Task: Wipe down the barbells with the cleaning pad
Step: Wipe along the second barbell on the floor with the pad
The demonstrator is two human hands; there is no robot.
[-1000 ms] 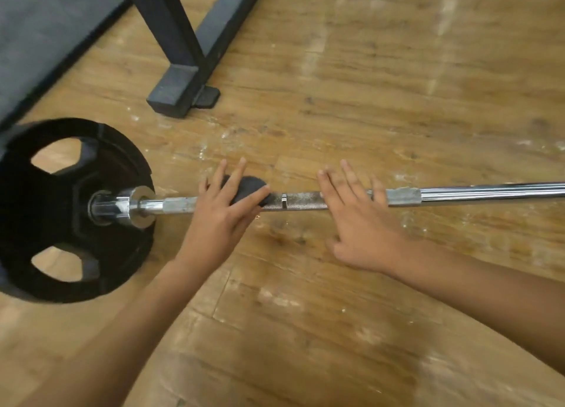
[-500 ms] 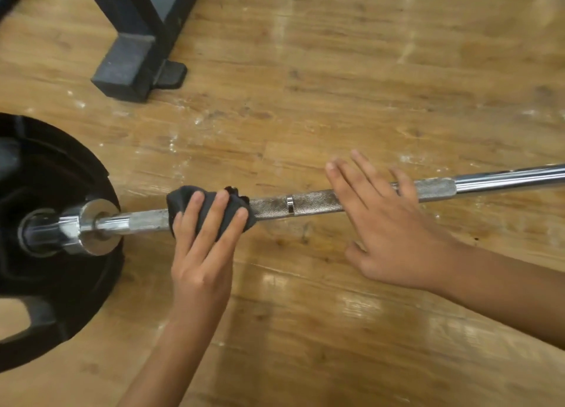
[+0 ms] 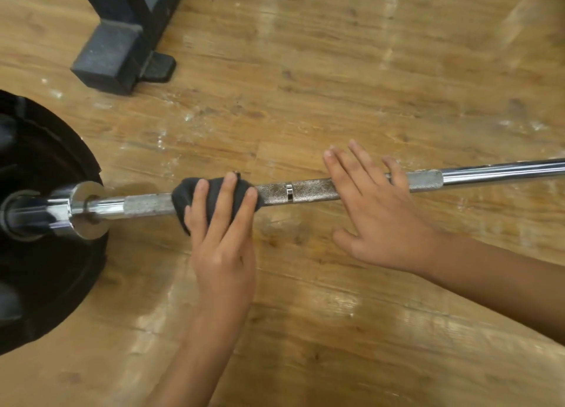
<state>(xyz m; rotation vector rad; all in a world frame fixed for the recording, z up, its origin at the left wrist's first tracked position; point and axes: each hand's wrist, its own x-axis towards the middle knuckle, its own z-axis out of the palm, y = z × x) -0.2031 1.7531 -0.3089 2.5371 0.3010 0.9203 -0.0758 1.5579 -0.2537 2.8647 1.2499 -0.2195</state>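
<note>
Barbell [image 3: 305, 189] is laid on the wooden floor [image 3: 336, 85], with its shaft run from 9 o'clock to 3 o'clock across the middle of the view. A dark cleaning pad [image 3: 215, 189] is draped over the knurled part of the shaft, slightly toward 9 o'clock from centre. It is pressed down by the left hand [image 3: 223, 247], whose fingers [image 3: 229, 181] are held straight and released, not curled round it. The right hand [image 3: 382, 220] is laid flat on the knurling toward 3 o'clock of the pad, fingers spread and released, nothing grasped. A bare knurled stretch is left between the two hands. At 9 o'clock a chrome collar [image 3: 88, 209] and a black weight plate [image 3: 46, 253] are carried on the bar's end. At 11 o'clock a dark rack foot [image 3: 110, 57] is stood on the floor, well apart from the bar.
</note>
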